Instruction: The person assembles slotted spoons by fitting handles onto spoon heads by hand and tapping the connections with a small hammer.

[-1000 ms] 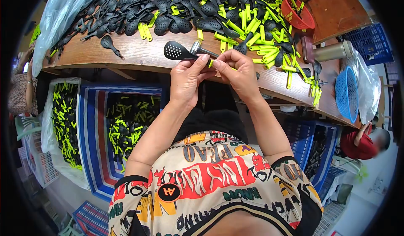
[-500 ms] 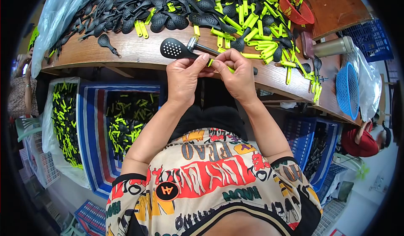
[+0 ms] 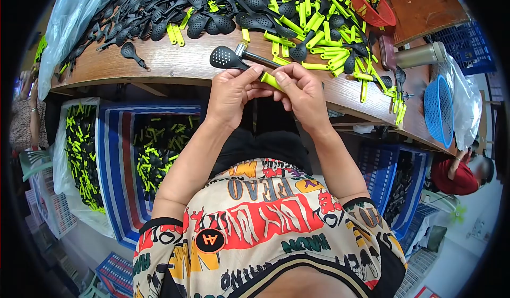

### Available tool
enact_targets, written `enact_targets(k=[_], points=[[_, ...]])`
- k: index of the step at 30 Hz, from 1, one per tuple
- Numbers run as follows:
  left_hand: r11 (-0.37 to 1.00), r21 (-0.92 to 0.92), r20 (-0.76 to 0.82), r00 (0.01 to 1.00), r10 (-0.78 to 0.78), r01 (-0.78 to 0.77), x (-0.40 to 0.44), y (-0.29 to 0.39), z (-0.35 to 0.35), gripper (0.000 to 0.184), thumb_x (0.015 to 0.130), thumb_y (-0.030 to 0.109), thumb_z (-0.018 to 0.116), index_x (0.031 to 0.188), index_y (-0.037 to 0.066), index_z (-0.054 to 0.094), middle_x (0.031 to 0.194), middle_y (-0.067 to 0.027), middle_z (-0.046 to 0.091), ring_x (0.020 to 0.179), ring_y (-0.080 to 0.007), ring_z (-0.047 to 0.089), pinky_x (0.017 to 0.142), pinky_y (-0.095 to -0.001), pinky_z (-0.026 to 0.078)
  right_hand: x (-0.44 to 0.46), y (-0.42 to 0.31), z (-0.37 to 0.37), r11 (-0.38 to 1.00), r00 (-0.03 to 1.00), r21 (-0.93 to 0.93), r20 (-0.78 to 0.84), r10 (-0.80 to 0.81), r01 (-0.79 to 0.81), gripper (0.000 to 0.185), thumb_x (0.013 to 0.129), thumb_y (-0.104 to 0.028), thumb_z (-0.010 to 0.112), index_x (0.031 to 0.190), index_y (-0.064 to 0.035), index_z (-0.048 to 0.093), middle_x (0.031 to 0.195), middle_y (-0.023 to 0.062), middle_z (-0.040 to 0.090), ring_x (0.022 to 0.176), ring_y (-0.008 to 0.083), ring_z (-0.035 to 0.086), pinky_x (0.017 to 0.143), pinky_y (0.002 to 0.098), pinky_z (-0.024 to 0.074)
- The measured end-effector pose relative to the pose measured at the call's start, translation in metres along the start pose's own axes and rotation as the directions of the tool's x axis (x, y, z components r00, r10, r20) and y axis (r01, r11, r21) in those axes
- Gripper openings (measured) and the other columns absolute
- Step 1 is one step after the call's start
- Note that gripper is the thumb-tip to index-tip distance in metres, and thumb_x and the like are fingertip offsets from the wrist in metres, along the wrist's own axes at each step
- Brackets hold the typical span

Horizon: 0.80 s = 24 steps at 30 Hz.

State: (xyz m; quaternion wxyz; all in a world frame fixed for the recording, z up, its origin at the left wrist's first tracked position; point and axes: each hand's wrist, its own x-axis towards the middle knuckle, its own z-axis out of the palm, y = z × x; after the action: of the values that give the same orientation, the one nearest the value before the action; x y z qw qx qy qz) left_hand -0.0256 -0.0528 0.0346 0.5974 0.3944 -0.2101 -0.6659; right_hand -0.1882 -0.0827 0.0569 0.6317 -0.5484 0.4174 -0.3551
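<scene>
In the head view, a black perforated spoon (image 3: 226,57) lies tilted across my fingers, its round head up at the left. My left hand (image 3: 229,97) is closed around the spoon's neck. A bright green handle (image 3: 272,80) sits at the end of that neck, and my right hand (image 3: 304,96) pinches it between thumb and fingers. The joint between neck and handle is partly covered by my left fingertips. Just behind my hands, a hammer (image 3: 240,50) with a metal head rests on the wooden table (image 3: 175,64), its grip hidden by my right hand.
Black spoon heads (image 3: 212,24) and green handles (image 3: 319,37) are heaped at the back. A red basket (image 3: 374,13), a metal flask (image 3: 422,57) and a blue basket (image 3: 438,112) stand right. Lined crates (image 3: 117,175) sit below left. A person in red (image 3: 459,175) is at far right.
The spoon has shifted slightly right and down. My right hand has moved a little right and down, and more of the green handle shows between my hands.
</scene>
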Motion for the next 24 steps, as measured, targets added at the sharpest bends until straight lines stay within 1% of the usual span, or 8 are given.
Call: enact_targets(k=[1,3,7,10,12,14,19,24], points=[[1.000,-0.011,-0.011,1.000,-0.009,0.009,0.000,-0.001,-0.001,0.017,0.092,0.012,0.062,0.099,-0.002,0.066,0.091,-0.0138,0.070,0.076,-0.0190,0.069,0.071,-0.0304,0.058,0.000,0.002,0.000,1.000,1.000,-0.001,0.001,0.001,-0.001,0.017,0.096,-0.019,0.060,0.099,-0.0024,0.061,0.066,0.0002,0.059,0.050,0.0010,0.045,0.044,0.0146,0.0328],[1.000,-0.016,-0.011,1.000,-0.003,0.002,0.001,-0.003,-0.001,0.017,0.092,0.012,0.061,0.099,-0.003,0.066,0.091,-0.0138,0.070,0.076,-0.0191,0.069,0.071,-0.0302,0.058,0.001,0.006,0.002,0.987,0.992,-0.100,0.009,-0.127,0.127,0.017,0.094,-0.018,0.062,0.098,-0.0020,0.061,0.066,-0.0002,0.059,0.050,0.0009,0.047,0.043,0.0147,0.0334],[0.999,-0.031,-0.013,0.999,0.035,-0.035,-0.001,-0.007,0.001,0.017,0.092,0.011,0.062,0.098,-0.004,0.066,0.091,-0.0131,0.070,0.076,-0.0186,0.069,0.071,-0.0296,0.058,0.002,0.006,0.006,0.986,0.991,-0.108,-0.008,-0.131,0.129,0.016,0.092,-0.016,0.066,0.096,-0.0017,0.062,0.066,-0.0005,0.060,0.052,0.0007,0.048,0.042,0.0147,0.0332],[0.996,0.084,-0.005,0.999,0.043,-0.042,-0.006,-0.008,0.000,0.017,0.091,0.010,0.064,0.098,-0.005,0.066,0.090,-0.0125,0.070,0.076,-0.0179,0.069,0.072,-0.0290,0.058,0.002,0.011,0.005,0.992,0.994,-0.079,-0.038,-0.099,0.096,0.015,0.090,-0.015,0.069,0.094,-0.0021,0.062,0.066,-0.0001,0.061,0.051,0.0006,0.048,0.040,0.0149,0.0320],[0.993,0.112,-0.009,0.999,0.050,-0.048,-0.008,-0.010,-0.001,0.017,0.090,0.010,0.064,0.098,-0.005,0.067,0.089,-0.0123,0.070,0.076,-0.0176,0.069,0.072,-0.0287,0.058,0.001,0.017,0.004,0.998,0.999,0.064,-0.022,-0.026,0.027,0.015,0.089,-0.015,0.070,0.091,-0.0026,0.062,0.066,0.0005,0.060,0.048,0.0011,0.047,0.039,0.0151,0.0312],[0.988,0.141,-0.012,0.998,0.059,-0.056,-0.007,-0.010,-0.003,0.017,0.090,0.010,0.065,0.097,-0.005,0.067,0.089,-0.0122,0.070,0.076,-0.0174,0.068,0.072,-0.0284,0.058,-0.002,0.023,0.003,0.994,0.999,0.109,-0.035,0.017,-0.013,0.015,0.089,-0.015,0.069,0.091,-0.0024,0.061,0.065,0.0007,0.060,0.047,0.0013,0.047,0.039,0.0152,0.0311],[0.992,0.021,-0.010,0.993,-0.122,0.122,-0.005,-0.015,-0.011,0.021,0.090,0.012,0.063,0.101,-0.006,0.065,0.091,-0.0130,0.069,0.076,-0.0203,0.069,0.073,-0.0308,0.058,-0.007,0.029,0.002,0.963,0.990,0.236,-0.022,0.138,-0.129,0.012,0.091,-0.013,0.066,0.091,-0.0027,0.059,0.062,-0.0003,0.058,0.046,0.0011,0.045,0.038,0.0160,0.0307],[0.987,-0.040,0.011,0.988,-0.155,0.156,-0.005,-0.019,-0.017,0.023,0.089,0.012,0.062,0.104,-0.006,0.064,0.091,-0.0137,0.069,0.077,-0.0216,0.070,0.073,-0.0316,0.059,-0.009,0.034,0.002,0.946,0.982,0.269,-0.005,0.188,-0.180,0.018,0.092,-0.018,0.066,0.097,-0.0012,0.060,0.065,0.0010,0.059,0.044,0.0017,0.044,0.039,0.0153,0.0316]])
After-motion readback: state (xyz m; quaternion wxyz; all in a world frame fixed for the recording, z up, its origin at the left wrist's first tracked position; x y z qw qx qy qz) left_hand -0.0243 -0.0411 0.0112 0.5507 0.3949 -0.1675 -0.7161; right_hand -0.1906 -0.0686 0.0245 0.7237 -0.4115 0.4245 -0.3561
